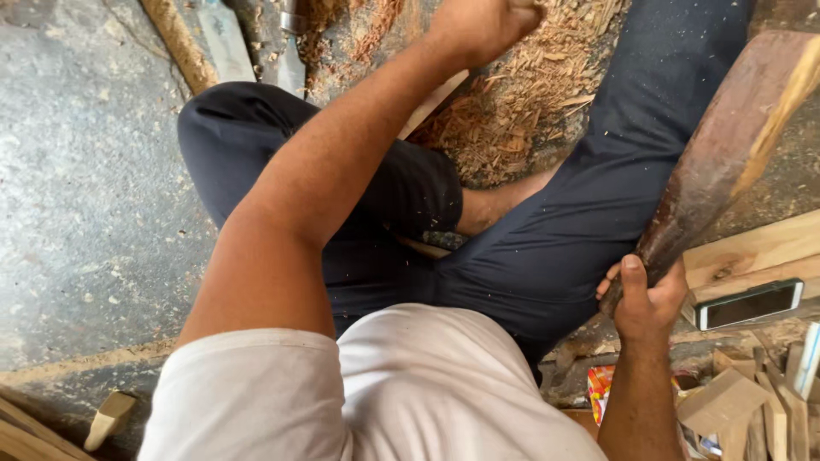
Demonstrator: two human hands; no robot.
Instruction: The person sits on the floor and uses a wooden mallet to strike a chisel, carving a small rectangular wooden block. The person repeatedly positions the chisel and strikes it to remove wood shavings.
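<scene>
My right hand (645, 299) has its grip tight around a wooden mallet (726, 154). My left hand (483, 26) is fisted over wood shavings (512, 111); what it holds I cannot tell.

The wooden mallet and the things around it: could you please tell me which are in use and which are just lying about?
In use:
- wooden mallet, gripped by the right hand
- left hand, closed over the wood shavings; what it holds is hidden

Lying about:
- phone on planks
- wood offcuts
- chisels on the floor

Woodworking workshop: wood shavings (512, 102), offcuts (726, 401).
</scene>
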